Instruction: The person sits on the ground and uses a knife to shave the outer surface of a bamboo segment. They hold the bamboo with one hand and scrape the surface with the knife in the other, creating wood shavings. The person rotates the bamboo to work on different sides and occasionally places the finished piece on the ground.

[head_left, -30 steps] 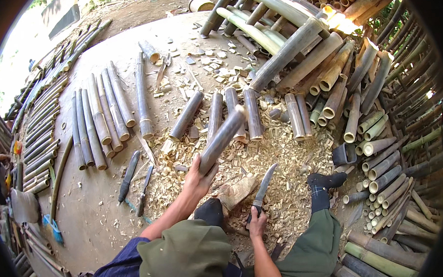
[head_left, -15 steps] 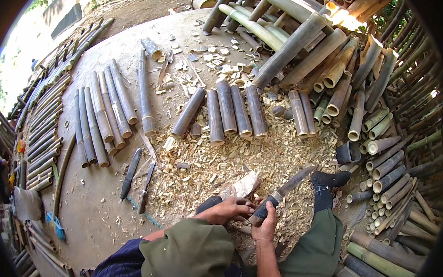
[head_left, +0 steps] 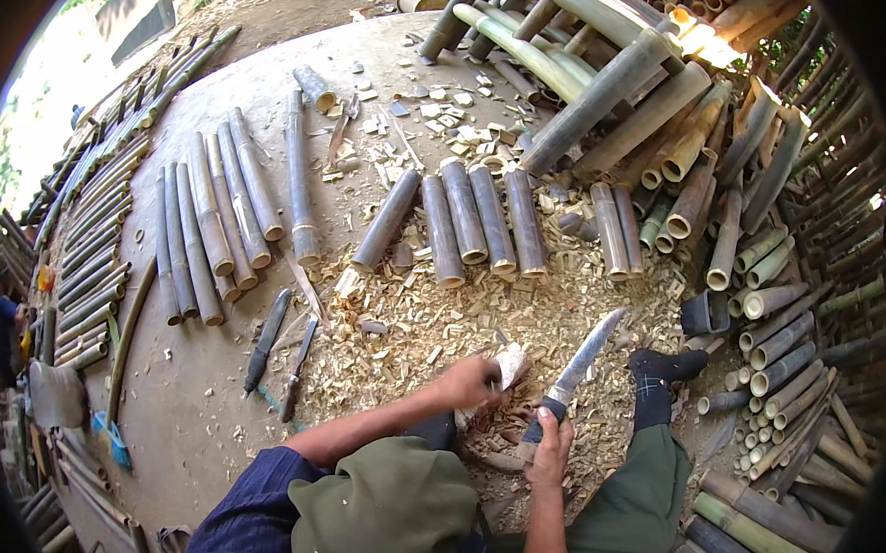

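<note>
My right hand (head_left: pixel 549 449) is wrapped round the dark handle of a large knife (head_left: pixel 580 365), its broad blade slanting up and away to the right. To the left, my left hand (head_left: pixel 472 383) is over a pale stone block (head_left: pixel 511 364), covering most of it. Its fingers are bent and smeared by motion, so whether they grip anything is unclear. Wood chips (head_left: pixel 415 323) cover the ground around both hands. Two more knives, one in a dark sheath or with a thick dark body (head_left: pixel 268 341) and one slimmer (head_left: pixel 299 369), lie to the left of the chips.
Short bamboo sections (head_left: pixel 466 215) lie in a row beyond the chips, with longer bamboo poles (head_left: pixel 209 209) further left. Bamboo stacks (head_left: pixel 782 339) crowd the right side beside a dark square container (head_left: pixel 704 315). My socked foot (head_left: pixel 665 367) rests near the blade. Another person (head_left: pixel 2 325) is at far left.
My left hand has moved away from the knife handle, forward over the stone block. The knife has turned in my right hand; its blade points more steeply forward and now catches light.
</note>
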